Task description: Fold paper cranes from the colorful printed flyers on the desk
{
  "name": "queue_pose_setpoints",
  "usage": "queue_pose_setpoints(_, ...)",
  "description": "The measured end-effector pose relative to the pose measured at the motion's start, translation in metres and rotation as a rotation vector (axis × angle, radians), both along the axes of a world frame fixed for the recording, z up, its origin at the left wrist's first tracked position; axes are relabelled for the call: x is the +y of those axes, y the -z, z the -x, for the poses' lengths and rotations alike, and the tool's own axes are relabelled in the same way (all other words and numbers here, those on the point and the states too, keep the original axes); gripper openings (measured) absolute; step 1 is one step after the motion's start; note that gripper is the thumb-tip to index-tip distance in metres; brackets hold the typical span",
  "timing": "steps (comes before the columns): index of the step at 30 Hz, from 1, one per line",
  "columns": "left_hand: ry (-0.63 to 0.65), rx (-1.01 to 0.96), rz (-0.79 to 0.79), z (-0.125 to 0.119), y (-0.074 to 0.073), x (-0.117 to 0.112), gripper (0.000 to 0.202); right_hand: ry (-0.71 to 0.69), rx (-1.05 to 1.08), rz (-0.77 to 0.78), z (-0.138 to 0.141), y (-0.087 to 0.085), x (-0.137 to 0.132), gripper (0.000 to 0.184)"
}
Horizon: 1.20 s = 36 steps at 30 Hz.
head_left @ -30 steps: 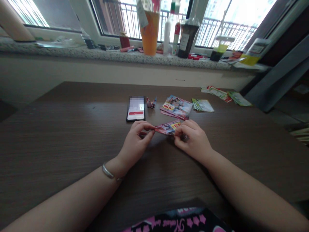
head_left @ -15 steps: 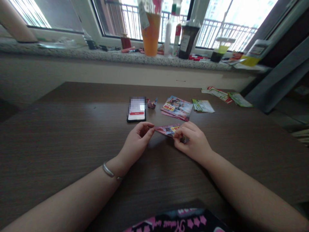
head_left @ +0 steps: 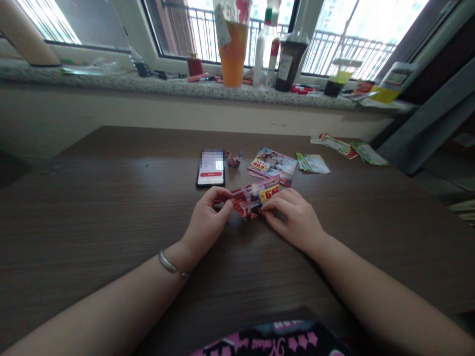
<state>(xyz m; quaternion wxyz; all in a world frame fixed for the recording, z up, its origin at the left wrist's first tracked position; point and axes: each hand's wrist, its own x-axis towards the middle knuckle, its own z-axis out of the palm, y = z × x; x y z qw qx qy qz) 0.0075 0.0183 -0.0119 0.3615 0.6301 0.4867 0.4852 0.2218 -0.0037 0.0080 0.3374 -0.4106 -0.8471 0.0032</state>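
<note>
Both hands pinch a small folded piece of printed paper, red and blue with a yellow price tag, just above the dark wooden table. My left hand, a metal bangle on its wrist, grips the paper's left end with thumb and fingers. My right hand holds the right end, fingers curled. The paper stands tilted up toward me, its printed face showing.
Behind the hands lie a phone with a lit screen, a small folded paper crane, a stack of colourful flyers, and more leaflets to the right. Drink cups and bottles line the stone windowsill.
The paper lay nearly flat between my hands before; now it is raised and tilted up, showing its printed face. My hands have drawn slightly closer together.
</note>
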Motion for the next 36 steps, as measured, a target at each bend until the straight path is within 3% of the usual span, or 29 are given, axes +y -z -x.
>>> queue_pose_setpoints(3,-0.019,0.09,-0.111,0.0,-0.002,-0.003,0.008,0.086,0.039,-0.086,0.0,-0.003,-0.002,0.009)
queue_pose_setpoints(8,-0.035,0.139,-0.242,-0.001,-0.004,-0.007,0.023,0.163,0.049,-0.166,-0.001,-0.007,-0.002,0.018)
queue_pose_setpoints(13,-0.022,0.183,-0.284,0.001,-0.002,-0.007,0.025,0.128,0.011,-0.115,-0.002,-0.008,0.001,0.019)
queue_pose_setpoints(17,-0.006,0.208,-0.313,0.002,-0.004,-0.008,0.022,0.087,-0.042,-0.035,-0.004,-0.006,0.003,0.01)
queue_pose_setpoints(22,0.119,0.223,-0.31,0.004,-0.011,-0.012,0.011,0.03,-0.113,0.064,-0.006,-0.002,0.006,0.007)
queue_pose_setpoints(25,0.144,0.259,-0.312,0.005,-0.013,-0.013,0.016,-0.038,-0.168,0.106,-0.006,0.001,0.006,0.005)
queue_pose_setpoints(31,0.219,0.432,-0.385,0.007,-0.01,-0.006,0.02,-0.066,-0.256,0.159,-0.006,0.005,0.007,0.006)
queue_pose_setpoints(36,0.249,0.678,-0.336,0.01,-0.002,0.0,0.027,-0.084,-0.281,0.183,-0.007,0.006,0.007,0.006)
